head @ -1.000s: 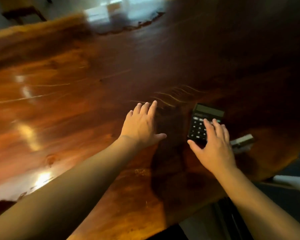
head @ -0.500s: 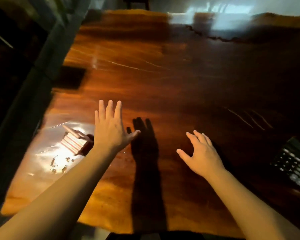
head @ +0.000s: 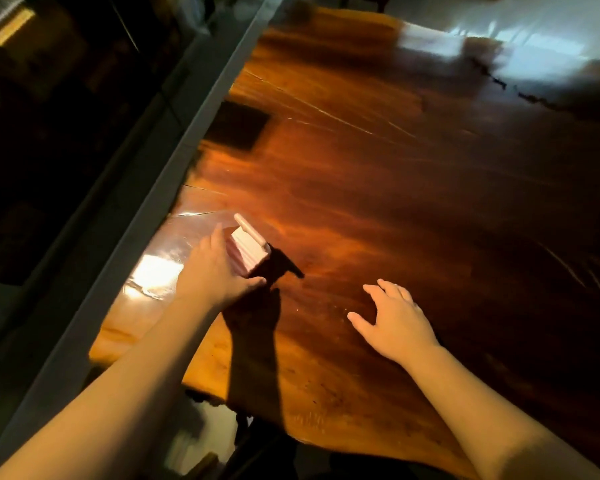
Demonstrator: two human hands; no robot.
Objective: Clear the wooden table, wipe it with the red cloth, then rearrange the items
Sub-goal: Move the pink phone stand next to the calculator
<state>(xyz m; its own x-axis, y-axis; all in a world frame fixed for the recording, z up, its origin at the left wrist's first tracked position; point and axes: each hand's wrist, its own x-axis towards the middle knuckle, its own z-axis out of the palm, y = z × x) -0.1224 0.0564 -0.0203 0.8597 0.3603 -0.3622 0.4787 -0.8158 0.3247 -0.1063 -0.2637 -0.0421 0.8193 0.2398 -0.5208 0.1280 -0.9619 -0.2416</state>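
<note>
Gripping a small pale block (head: 248, 249) at the table's (head: 395, 209) left edge, by a bright glare patch

Left hand (head: 215, 275) wraps the block, thumb under its near side; right hand (head: 394, 322) hovers with fingers spread, holding nothing. It looks light and stiff, ridged on top, so a pinch across the flat sides should hold; the glossy wood may let it slide

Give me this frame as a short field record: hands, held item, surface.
left hand: grips the pale ribbed block, thumb under its near end
right hand: open, fingers spread, holds nothing
pale ribbed block: tilted, near the table's left edge
wooden table: glossy, glare patches
dark square: on table, far left
red cloth: not visible
</note>
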